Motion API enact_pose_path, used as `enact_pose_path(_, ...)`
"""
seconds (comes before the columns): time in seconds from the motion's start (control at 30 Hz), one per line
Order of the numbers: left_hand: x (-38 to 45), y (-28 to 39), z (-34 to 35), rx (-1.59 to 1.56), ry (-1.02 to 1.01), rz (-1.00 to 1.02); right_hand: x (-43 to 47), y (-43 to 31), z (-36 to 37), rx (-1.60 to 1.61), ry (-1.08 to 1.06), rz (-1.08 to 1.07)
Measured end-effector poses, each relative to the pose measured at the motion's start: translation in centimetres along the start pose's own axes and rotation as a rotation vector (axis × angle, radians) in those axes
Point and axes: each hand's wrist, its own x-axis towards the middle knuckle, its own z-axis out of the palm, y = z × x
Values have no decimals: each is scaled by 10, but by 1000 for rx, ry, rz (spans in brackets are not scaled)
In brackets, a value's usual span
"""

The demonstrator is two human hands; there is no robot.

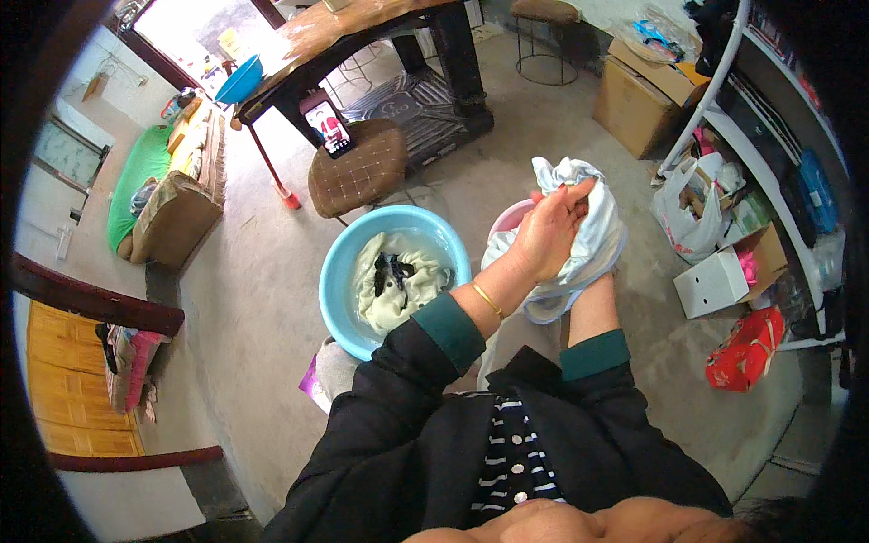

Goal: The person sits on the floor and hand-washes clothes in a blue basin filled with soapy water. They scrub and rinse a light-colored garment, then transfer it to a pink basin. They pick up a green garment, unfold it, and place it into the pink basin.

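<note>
A wet white cloth, tinged light blue, is bunched up in front of me on the right. My left hand, below which a gold bangle circles the wrist, grips it from the left side. The cloth covers most of my right hand, whose bare wrist comes up from below into the folds. Beneath the cloth, part of a pink basin shows. Left of my hands stands a light blue basin of cloudy water, holding a pale yellowish garment and a small dark piece of cloth.
A brown padded stool behind the blue basin carries a propped smartphone. Farther back is a wooden table with dark legs. Cardboard boxes, a plastic bag and a red bag sit by a white shelf rack at right.
</note>
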Motion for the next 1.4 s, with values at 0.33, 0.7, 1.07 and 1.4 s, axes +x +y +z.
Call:
enact_pose_path(0.33,-14,-25,-8,1029,240,413,87,31,-138,-176,-298,-138)
enact_pose_path(0.7,-35,57,0,1,177,-46,-25,8,64,-1998,-198,-538)
enact_pose_path(1.07,-26,47,-36,796,276,310,-35,50,79,-1482,-349,-792)
enact_pose_path(1.4,-42,35,-20,-341,-93,197,6,32,80,240,-255,106)
